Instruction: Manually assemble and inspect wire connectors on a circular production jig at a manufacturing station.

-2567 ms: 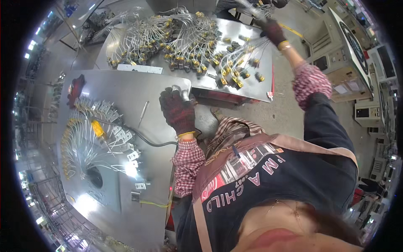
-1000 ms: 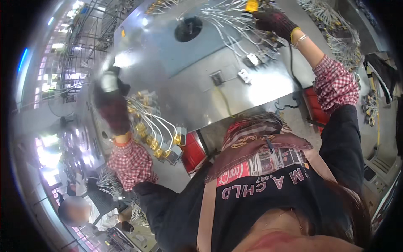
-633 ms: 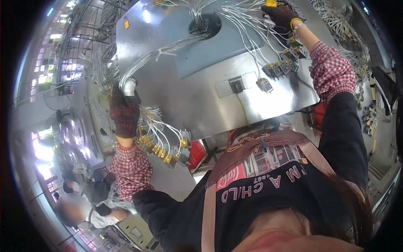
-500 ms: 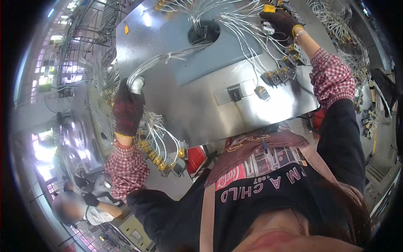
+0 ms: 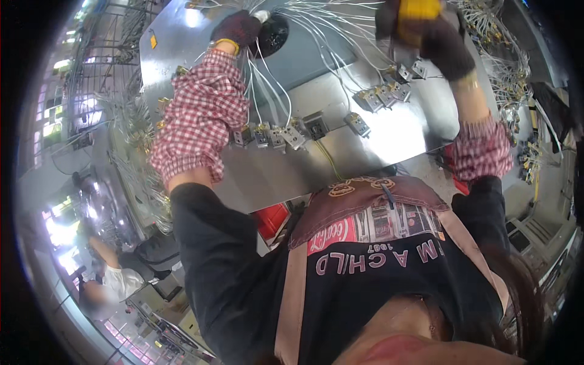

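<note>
My left hand [image 5: 238, 29], in a dark red and black knitted glove, is closed around white cables [image 5: 260, 79] beside the round dark hole [image 5: 275, 38] of a metal panel [image 5: 243, 173]. A small white piece [image 5: 261, 15] shows at its fingertips. From there the cables run down to several metal-shelled connectors [image 5: 277, 135], which lie on the panel near a square socket [image 5: 315, 126]. At the far right my right hand [image 5: 449, 52], gloved too, is closed on a blurred yellow and dark thing [image 5: 420, 13]; its kind cannot be made out.
More connectors [image 5: 383, 95] on white cables lie at the panel's right, with a single connector [image 5: 358, 124] nearer its front edge. Tangled cable bundles [image 5: 502, 55] hang beyond the right side. A red bin [image 5: 271, 220] stands below. Another person [image 5: 115, 280] is at lower left.
My left hand has moved from the panel's left edge up to the hole, bringing the cables and connectors onto the panel. My right hand has shifted slightly right, and the yellow thing appears larger.
</note>
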